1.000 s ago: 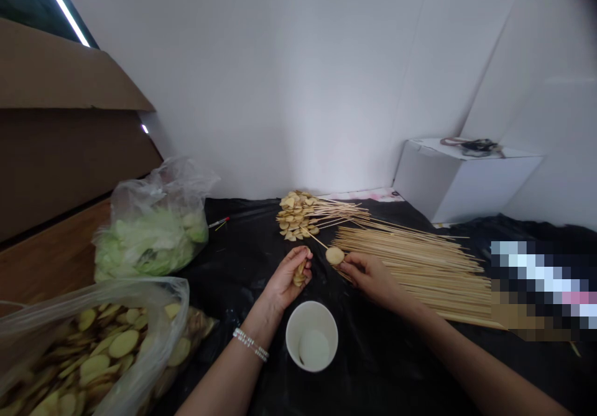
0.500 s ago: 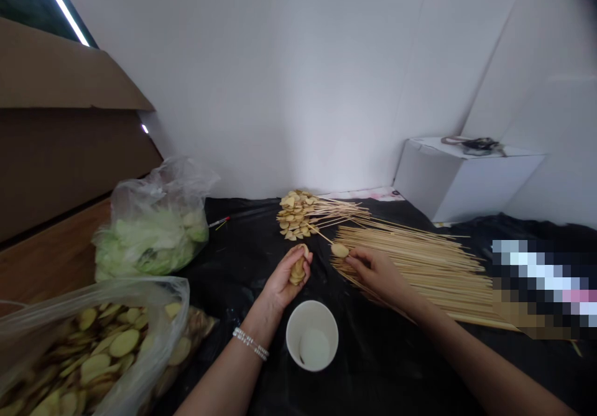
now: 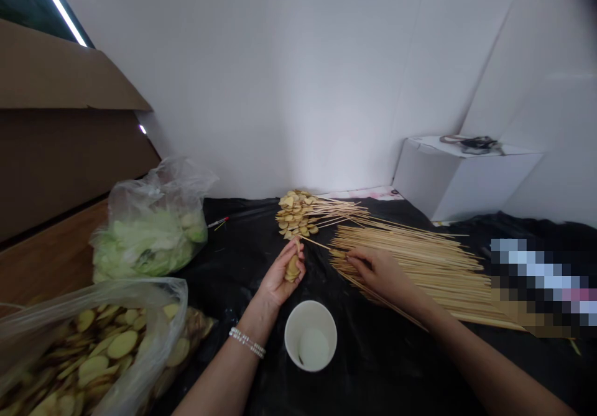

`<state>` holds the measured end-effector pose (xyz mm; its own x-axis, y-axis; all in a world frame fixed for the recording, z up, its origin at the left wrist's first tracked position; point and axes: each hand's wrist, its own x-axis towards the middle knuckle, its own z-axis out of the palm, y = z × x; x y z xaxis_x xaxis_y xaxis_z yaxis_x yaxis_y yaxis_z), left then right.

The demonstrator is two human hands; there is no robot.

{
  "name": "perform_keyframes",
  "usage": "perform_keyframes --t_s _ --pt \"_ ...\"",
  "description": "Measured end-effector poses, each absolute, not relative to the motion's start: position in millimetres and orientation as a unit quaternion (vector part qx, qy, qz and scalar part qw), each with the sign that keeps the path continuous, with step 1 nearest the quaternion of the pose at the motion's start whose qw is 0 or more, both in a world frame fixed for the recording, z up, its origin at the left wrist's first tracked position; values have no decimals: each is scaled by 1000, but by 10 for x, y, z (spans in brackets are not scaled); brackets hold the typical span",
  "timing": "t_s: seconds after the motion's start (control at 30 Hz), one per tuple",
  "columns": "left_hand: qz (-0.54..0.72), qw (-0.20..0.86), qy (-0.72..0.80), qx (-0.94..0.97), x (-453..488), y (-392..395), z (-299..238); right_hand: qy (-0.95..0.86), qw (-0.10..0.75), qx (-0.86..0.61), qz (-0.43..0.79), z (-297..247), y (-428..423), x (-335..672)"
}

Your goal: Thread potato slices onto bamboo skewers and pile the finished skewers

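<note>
My left hand (image 3: 280, 276) is closed around a small stack of potato slices (image 3: 292, 269). Between the fingers of my right hand (image 3: 380, 273) is a wooden skewer (image 3: 316, 242), its pointed end toward the top of my left hand. A potato slice (image 3: 338, 254) is on that skewer close to my right fingertips, seen nearly edge-on. Whether the skewer's point touches a slice in my left hand I cannot tell. Just behind my hands lies a pile of threaded potato skewers (image 3: 297, 212), their sticks pointing right. A white cup (image 3: 289, 341) stands in front of my hands.
Loose skewers (image 3: 410, 273) spread out beneath and beyond my right hand. At left are an open plastic bag of potato slices (image 3: 93, 366) and a bag of pale green vegetables (image 3: 153, 242). A white box (image 3: 448, 180) stands back right on the black sheet (image 3: 242, 248).
The slice on the skewer has turned from facing me to nearly edge-on. My left hand has shifted slightly left, and the skewer's point is now near its fingertips.
</note>
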<state>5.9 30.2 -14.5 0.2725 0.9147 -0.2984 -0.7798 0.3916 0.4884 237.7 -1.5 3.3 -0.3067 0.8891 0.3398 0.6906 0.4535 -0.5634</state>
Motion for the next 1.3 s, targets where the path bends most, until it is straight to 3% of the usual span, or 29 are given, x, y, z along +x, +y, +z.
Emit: perform_keyframes --t_s 1.3 --pt "604 711 341 120 40 373 -182 -813 252 -510 122 -46 -15 2366"
